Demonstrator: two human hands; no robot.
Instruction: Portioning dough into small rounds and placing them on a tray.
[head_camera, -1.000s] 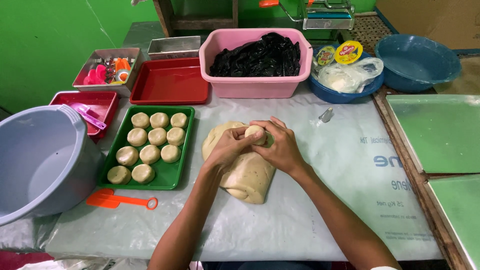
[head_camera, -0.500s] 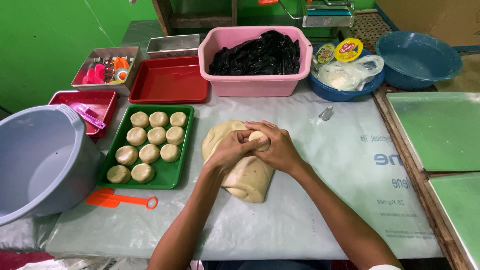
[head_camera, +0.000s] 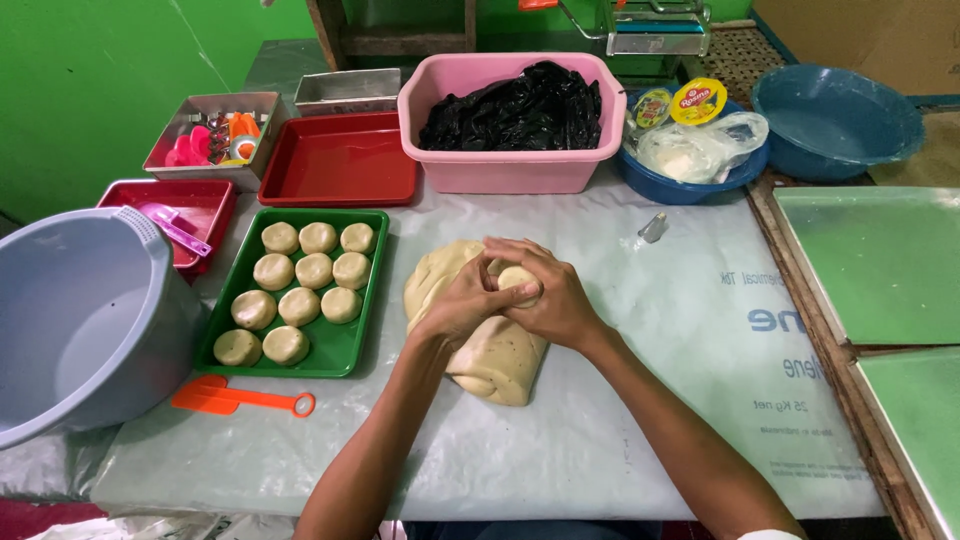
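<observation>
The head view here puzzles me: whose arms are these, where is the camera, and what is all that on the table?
No machine is at work: these are a person's two bare arms. The camera sits on that person's head and looks down, so the arms enter from the bottom edge. The left hand and right hand are cupped together round a small ball of dough, above a big lump of dough lying on the plastic-covered table. To the left, a green tray holds ten shaped dough rounds. Beside it stand a grey tub and an orange scoop. At the back are a pink basin with a black bag inside, red trays and blue bowls.
</observation>
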